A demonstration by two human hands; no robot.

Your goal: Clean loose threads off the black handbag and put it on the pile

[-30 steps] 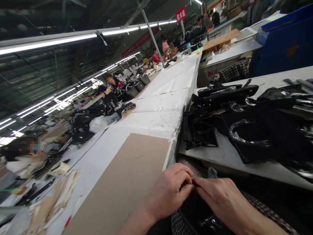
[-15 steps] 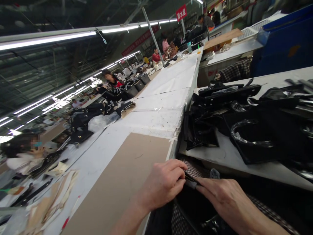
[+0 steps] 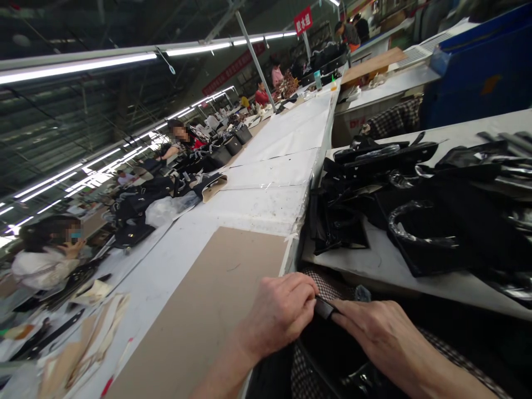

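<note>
Both hands meet low in the view, just off the right edge of the work table. My left hand is closed, pinching one end of a black leather-like strip. At the other end my right hand grips the same strip between thumb and fingers. A short stretch of the strip shows in the gap between the hands; the rest is hidden by the fingers. Beneath lies dark material with shiny plastic, over checked cloth. Whether the strip belongs to that dark piece I cannot tell.
A brown board lies on the white table. On the right, a side table bears black bag parts with a plastic-wrapped handle. Tan strips lie at the left. Several people sit across the table, among black bags.
The strip between my hands has turned so that its flat face shows more. Both hands hold nearly the same place. Across the table, a person at the left has shifted slightly.
</note>
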